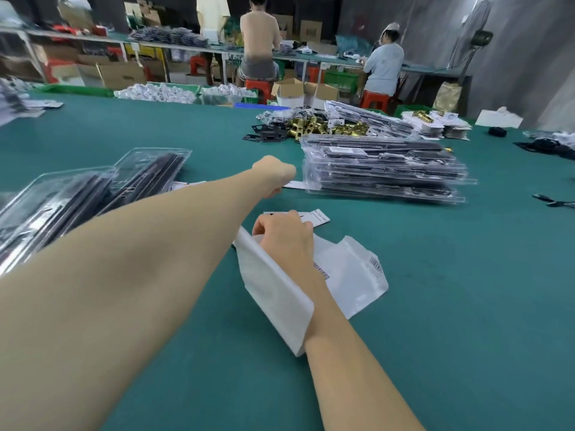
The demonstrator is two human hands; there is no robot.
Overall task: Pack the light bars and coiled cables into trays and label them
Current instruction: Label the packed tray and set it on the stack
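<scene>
My left hand (274, 175) reaches far across the green table (435, 306) to the foot of a stack of clear packed trays (384, 172). Its fingers are curled, and they seem to pinch a small white label (292, 184) that lies against the stack's left edge. My right hand (284, 236) grips the top edge of a curled white label sheet (273, 290), which carries barcode stickers (375, 264). Another white label card (319, 216) lies just past that hand. On the left are open clear trays with black light bars (146, 178).
Brass fittings and black brackets (311, 127) are piled behind the tray stack, with more bagged stock (441, 126) to the right. Black cables (550, 147) lie at the far right edge. Several people work at a bench (326, 57) in the background.
</scene>
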